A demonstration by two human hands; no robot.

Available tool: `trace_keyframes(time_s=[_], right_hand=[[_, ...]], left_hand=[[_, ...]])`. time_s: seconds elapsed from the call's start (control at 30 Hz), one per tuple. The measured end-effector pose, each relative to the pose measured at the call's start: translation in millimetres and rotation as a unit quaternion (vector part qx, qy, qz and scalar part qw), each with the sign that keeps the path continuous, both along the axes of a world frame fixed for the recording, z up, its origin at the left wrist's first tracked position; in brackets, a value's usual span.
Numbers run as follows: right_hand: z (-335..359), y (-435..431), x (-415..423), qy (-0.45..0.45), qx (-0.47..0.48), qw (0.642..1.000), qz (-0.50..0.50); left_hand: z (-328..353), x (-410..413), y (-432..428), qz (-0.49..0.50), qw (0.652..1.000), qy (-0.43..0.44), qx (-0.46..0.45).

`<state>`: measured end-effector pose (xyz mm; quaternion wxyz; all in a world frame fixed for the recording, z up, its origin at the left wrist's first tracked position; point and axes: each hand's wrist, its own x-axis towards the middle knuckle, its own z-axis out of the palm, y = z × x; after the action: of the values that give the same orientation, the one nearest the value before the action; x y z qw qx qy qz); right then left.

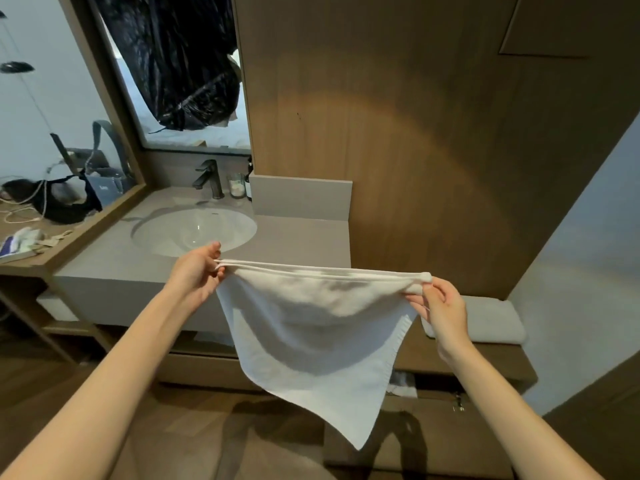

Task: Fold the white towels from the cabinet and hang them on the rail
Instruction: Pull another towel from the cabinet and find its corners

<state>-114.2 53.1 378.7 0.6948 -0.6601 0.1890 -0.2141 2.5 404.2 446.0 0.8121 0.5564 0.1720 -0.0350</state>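
Note:
A small white towel (311,327) hangs stretched in the air in front of the vanity, its top edge doubled over and its lower corner drooping toward the floor. My left hand (197,271) pinches the towel's left top corner. My right hand (440,306) pinches the right top corner, where the hem bunches into a small roll. Behind my right hand a folded white towel (491,320) lies on a low wooden cabinet (516,368). No rail can be made out.
A grey vanity counter (304,237) with a round basin (194,230), dark faucet (209,178) and a glass stands ahead. A mirror (180,71) hangs above it. A wooden wall panel (415,133) fills the right. Clutter sits on a side shelf (31,237) at left.

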Motion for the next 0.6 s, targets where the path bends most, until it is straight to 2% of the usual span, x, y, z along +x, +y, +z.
trace_keyframes(time_s=[0.13, 0.3, 0.43, 0.6], right_hand=[[11, 10, 20, -0.027, 0.008, 1.0, 0.004], [27, 31, 59, -0.066, 0.004, 0.996, -0.055], [35, 49, 100, -0.068, -0.022, 0.994, -0.082], [38, 63, 163, -0.065, -0.035, 0.99, -0.12]], left_hand=[[10, 10, 6, 0.051, 0.998, -0.034, 0.035], [20, 44, 19, 0.058, 0.981, -0.116, 0.147], [23, 85, 27, 0.102, 0.979, -0.109, 0.139], [24, 161, 38, 0.093, 0.978, -0.127, 0.136]])
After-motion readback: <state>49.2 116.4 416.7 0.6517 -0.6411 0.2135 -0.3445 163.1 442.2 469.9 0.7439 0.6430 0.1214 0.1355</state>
